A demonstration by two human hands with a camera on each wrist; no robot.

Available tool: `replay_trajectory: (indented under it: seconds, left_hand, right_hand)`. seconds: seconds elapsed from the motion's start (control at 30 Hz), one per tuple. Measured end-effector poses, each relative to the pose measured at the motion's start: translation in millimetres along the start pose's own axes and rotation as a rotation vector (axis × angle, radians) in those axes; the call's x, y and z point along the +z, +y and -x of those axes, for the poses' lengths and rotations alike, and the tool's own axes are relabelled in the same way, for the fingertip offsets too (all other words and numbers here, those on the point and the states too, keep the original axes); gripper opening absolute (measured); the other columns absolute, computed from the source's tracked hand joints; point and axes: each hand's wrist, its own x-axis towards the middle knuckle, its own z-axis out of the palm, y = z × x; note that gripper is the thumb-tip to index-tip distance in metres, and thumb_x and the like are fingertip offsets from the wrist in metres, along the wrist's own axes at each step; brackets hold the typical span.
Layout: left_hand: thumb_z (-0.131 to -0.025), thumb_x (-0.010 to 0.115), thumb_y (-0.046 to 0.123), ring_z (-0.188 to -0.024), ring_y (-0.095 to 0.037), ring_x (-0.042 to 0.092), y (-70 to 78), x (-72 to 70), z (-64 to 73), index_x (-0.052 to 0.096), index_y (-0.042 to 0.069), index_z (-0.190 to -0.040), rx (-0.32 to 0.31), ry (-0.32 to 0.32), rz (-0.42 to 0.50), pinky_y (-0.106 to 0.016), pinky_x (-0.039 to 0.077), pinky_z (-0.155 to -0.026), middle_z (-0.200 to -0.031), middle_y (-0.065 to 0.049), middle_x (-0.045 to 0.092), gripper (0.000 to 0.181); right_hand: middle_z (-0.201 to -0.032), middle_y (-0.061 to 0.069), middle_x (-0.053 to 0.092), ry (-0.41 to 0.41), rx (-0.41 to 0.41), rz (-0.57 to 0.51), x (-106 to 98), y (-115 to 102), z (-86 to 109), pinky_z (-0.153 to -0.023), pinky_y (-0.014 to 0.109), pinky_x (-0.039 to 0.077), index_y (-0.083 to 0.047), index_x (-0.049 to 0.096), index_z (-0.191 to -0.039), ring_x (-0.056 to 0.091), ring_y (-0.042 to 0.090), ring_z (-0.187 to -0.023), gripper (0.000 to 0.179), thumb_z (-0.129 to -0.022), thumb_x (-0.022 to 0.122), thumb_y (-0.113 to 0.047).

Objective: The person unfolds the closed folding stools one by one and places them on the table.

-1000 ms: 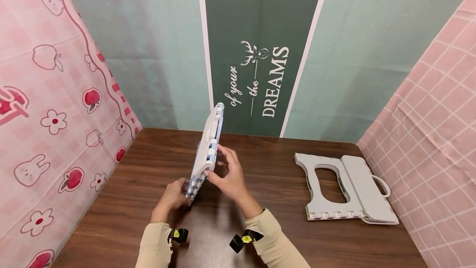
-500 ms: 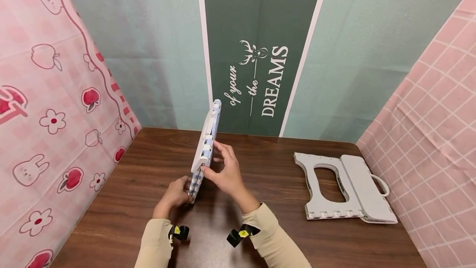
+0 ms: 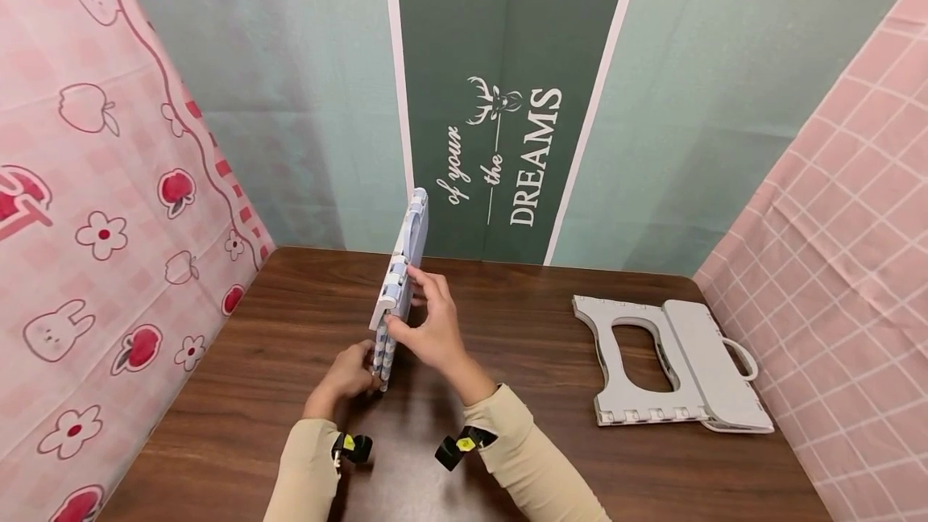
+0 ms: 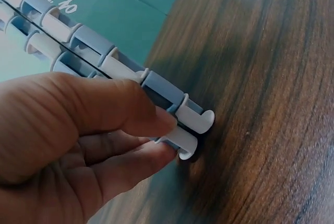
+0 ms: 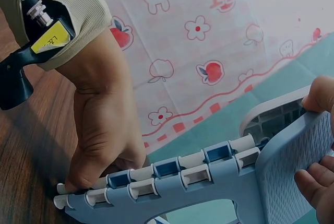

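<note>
A blue-and-white folding step stool [image 3: 397, 276] stands nearly edge-on over the table, folded flat and leaning slightly. My left hand [image 3: 348, 370] grips its lower near corner, with the thumb [image 4: 112, 104] over the hinged edge in the left wrist view. Higher up, my right hand [image 3: 433, 333] holds the stool by the seat end, thumb on the near edge. In the right wrist view, fingers [image 5: 315, 179] lie against the textured blue seat panel [image 5: 287, 169], and a gap shows between it and the white panel [image 5: 269, 110].
A second folding stool [image 3: 714, 369], white, lies flat at the right of the wooden table [image 3: 522, 441], its loop handle [image 3: 747, 362] pointing right. Pink cloths hang at both sides, and a green printed cloth [image 3: 507, 22] at the back.
The stool has turned from showing its white face to nearly edge-on, with its blue side coming into view. My right hand has shifted slightly left with it; the left hand keeps its corner.
</note>
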Motion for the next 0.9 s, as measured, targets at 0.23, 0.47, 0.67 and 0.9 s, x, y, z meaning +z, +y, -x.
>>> replay_trajectory:
  seconds: [0.23,0.47,0.67,0.9]
  left_hand:
    - [-0.053,0.065,-0.013,-0.062,-0.017,0.05,-0.6,2.2,-2.3,0.058,0.001,-0.092,-0.014,-0.002,-0.007,-0.032,0.043,-0.057,-0.069,-0.002,0.053,0.042]
    - [-0.054,0.064,-0.013,-0.06,-0.017,0.049,-2.6,2.3,-4.5,0.058,0.001,-0.091,-0.01,-0.023,0.026,-0.031,0.042,-0.056,-0.067,-0.002,0.052,0.04]
    - [-0.054,0.064,-0.012,-0.06,-0.017,0.048,-4.7,0.6,-5.0,0.058,0.001,-0.089,0.003,-0.039,0.046,-0.031,0.042,-0.057,-0.067,-0.001,0.052,0.038]
    - [-0.055,0.065,-0.012,-0.06,-0.016,0.047,-9.3,-1.0,-6.5,0.058,0.002,-0.086,0.025,-0.046,0.041,-0.031,0.041,-0.056,-0.066,0.0,0.051,0.035]
  right_hand:
    - [-0.116,0.019,0.046,-0.035,0.002,0.001,3,0,-6.1,-0.079,0.037,0.048,0.003,0.045,-0.132,0.052,0.031,-0.102,0.074,-0.065,0.077,-0.003]
    - [-0.114,0.014,0.046,-0.045,0.019,0.044,7,-1,-10.6,-0.075,0.032,0.049,-0.003,0.047,-0.132,0.053,0.023,-0.101,0.071,-0.067,0.076,-0.008]
    - [-0.114,0.014,0.045,-0.054,0.008,0.076,11,-2,-13.7,-0.076,0.033,0.049,-0.005,0.047,-0.132,0.053,0.024,-0.101,0.072,-0.066,0.075,-0.01]
    - [-0.117,0.014,0.041,-0.075,-0.04,0.138,15,-2,-18.5,-0.089,0.032,0.043,-0.007,0.044,-0.137,0.051,0.023,-0.102,0.078,-0.065,0.074,-0.01]
